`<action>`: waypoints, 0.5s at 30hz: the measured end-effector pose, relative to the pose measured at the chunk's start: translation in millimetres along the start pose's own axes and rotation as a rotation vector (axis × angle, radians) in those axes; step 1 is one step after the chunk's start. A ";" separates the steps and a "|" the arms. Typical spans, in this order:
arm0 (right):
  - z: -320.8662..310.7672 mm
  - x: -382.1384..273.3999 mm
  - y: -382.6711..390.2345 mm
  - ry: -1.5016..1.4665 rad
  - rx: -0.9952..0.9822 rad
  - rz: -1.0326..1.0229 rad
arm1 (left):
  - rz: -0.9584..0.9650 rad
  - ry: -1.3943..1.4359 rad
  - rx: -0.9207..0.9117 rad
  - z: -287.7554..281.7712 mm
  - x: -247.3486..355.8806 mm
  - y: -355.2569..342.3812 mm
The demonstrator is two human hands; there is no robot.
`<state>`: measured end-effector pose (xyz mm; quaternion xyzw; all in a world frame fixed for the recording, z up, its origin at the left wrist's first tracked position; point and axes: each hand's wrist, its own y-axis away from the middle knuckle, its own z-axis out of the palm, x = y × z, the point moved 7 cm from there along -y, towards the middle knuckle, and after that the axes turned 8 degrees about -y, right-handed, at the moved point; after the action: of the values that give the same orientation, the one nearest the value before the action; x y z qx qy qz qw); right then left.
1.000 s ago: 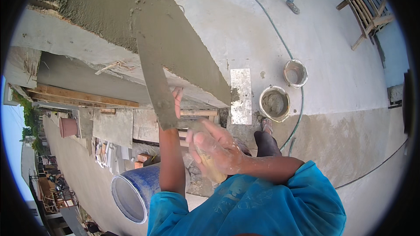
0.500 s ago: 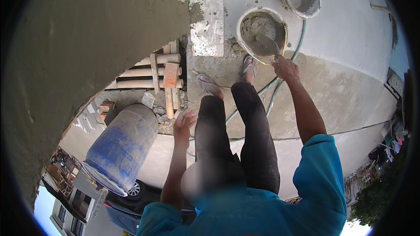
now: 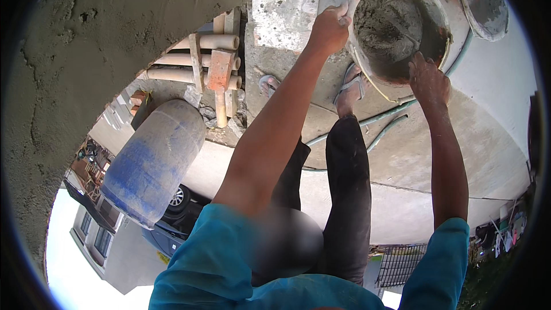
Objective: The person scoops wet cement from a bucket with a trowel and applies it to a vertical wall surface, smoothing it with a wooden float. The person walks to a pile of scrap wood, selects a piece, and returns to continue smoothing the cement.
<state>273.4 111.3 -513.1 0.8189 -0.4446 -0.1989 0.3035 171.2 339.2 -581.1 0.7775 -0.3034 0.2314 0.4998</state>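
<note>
While we bend over the flat concrete roof (image 3: 493, 138), our left hand (image 3: 328, 27) is closed over the near left rim of the mortar bucket (image 3: 367, 0), fingers curled round the edge. Our right hand (image 3: 427, 80) rests at the bucket's near right rim, just where the wet grey mortar (image 3: 390, 20) begins; whether its fingers grip anything we cannot tell, since they point away from us into the bucket. A thin tool handle (image 3: 410, 28) lies across the mortar just beyond that hand. The bucket stands on the roof at the far side of the scene, right of centre, directly ahead of our sandalled right foot (image 3: 351, 89), which touches its near edge. A second, shallower bucket (image 3: 488, 0) sits just to its right, at the far right. Left of the mortar bucket lies a pale rectangular slab (image 3: 287, 6). A green hose (image 3: 373, 120) curves along the roof near our feet. On the far left a freshly plastered wall (image 3: 86, 51) fills the view, rough and grey. Below the roof edge we see stacked clay pipes (image 3: 201, 57), a blue drum (image 3: 152, 163) and a dark car (image 3: 178, 218) near it.
</note>
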 end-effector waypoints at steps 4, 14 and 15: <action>39.0 1.2 30.6 -0.101 -0.186 -0.120 | 0.015 -0.080 0.066 1.3 24.4 11.3; 105.5 52.1 16.3 -1.154 -0.634 0.410 | 0.294 -0.043 0.117 39.6 92.7 62.6; 89.4 55.3 15.4 -0.950 -0.439 0.292 | 0.282 -0.054 0.070 38.2 93.4 61.8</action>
<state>239.8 29.3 -571.7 0.4858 -0.5901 -0.5911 0.2576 196.1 262.1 -494.8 0.7500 -0.4145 0.2889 0.4268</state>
